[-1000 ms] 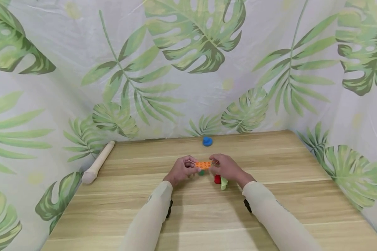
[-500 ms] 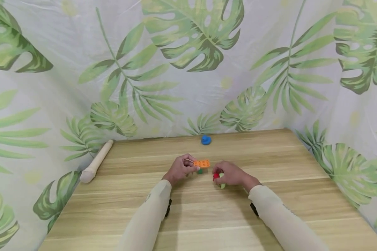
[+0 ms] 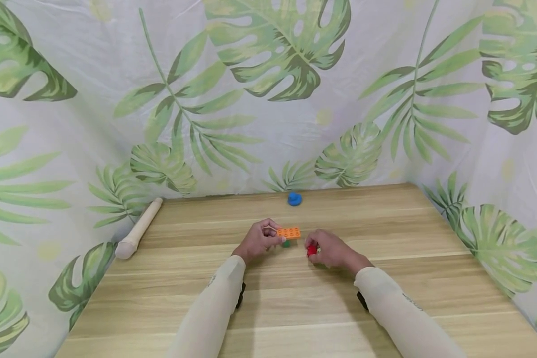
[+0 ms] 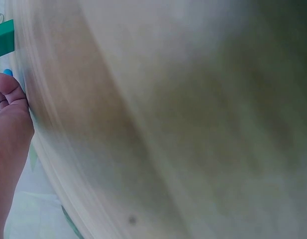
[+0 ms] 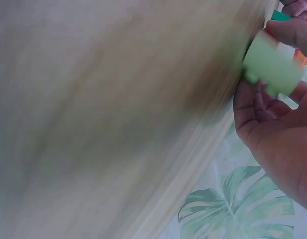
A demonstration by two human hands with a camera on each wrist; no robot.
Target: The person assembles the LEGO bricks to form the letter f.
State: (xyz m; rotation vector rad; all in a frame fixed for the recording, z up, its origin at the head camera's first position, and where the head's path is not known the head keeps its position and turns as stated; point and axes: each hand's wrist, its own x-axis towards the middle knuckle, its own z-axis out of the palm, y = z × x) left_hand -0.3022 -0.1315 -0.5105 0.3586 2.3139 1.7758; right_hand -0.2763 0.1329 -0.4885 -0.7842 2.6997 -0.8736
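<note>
In the head view my left hand (image 3: 257,242) pinches an orange toy building brick (image 3: 289,232) by its left end, studs showing. Below it is a green brick (image 3: 287,243), which also appears at the edge of the left wrist view (image 4: 4,39); whether the two are joined cannot be told. A short way to the right, my right hand (image 3: 333,249) grips a red brick (image 3: 312,250) together with a pale green brick (image 5: 272,63). Fingers cover most of the pale green brick in the head view, while the right wrist view shows it blurred between thumb and fingers.
A blue toy duck (image 3: 294,199) sits near the far edge of the wooden table (image 3: 291,318). Along the left edge lies a pale stick with a thick rounded end (image 3: 138,229). Leaf-patterned cloth (image 3: 268,134) hangs behind and beside the table.
My right hand has left the orange brick, moved down to the right and taken hold of the red and pale green bricks, which are now turned. The left hand stays nearly still.
</note>
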